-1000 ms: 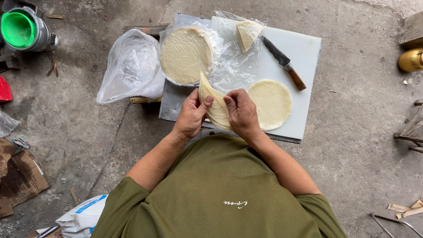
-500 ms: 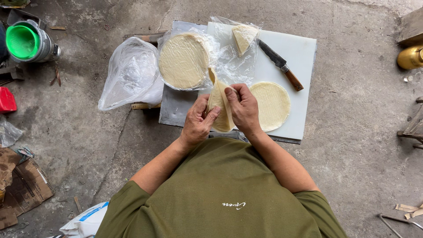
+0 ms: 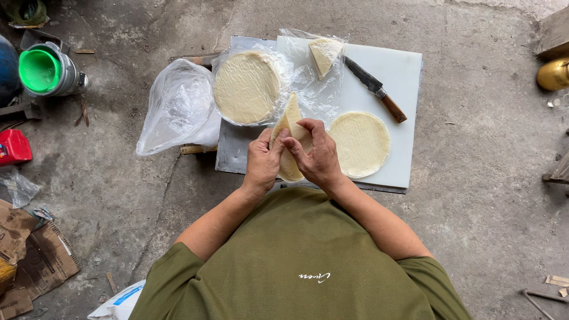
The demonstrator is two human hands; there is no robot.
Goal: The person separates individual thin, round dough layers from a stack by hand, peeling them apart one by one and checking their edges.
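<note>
We see both hands meeting on one folded dough piece [image 3: 288, 131], a pale wedge-shaped sheet standing up off the white cutting board [image 3: 403, 77] with its pointed tip away from the body. The left hand [image 3: 262, 161] pinches the piece's left edge, thumb and fingertips closed on it; the right hand [image 3: 317, 155] clasps the right side, fingers curled over the sheet and overlapping the left hand's fingertips. So both hands are closed on the same piece, none of it released. Just right of the grip a flat round dough sheet [image 3: 363, 142] lies on the board, close beside the right hand's knuckles; we cannot tell if it touches. Just beyond and left of the grip sits a stack of round sheets in clear plastic wrap [image 3: 246, 88], the wedge's tip near its edge. Farther beyond the grip, a small cut wedge [image 3: 325, 54] rests on crumpled plastic film, and right of that a knife with a wooden handle [image 3: 374, 89] lies diagonally on the board. Well left of the grip an empty clear plastic bag [image 3: 175, 106] lies on the concrete floor [image 3: 486, 178]. Far left, well apart, a metal can with a green inside [image 3: 44, 71] and a red object [image 3: 13, 147]. The person wears an olive shirt [image 3: 296, 261].
</note>
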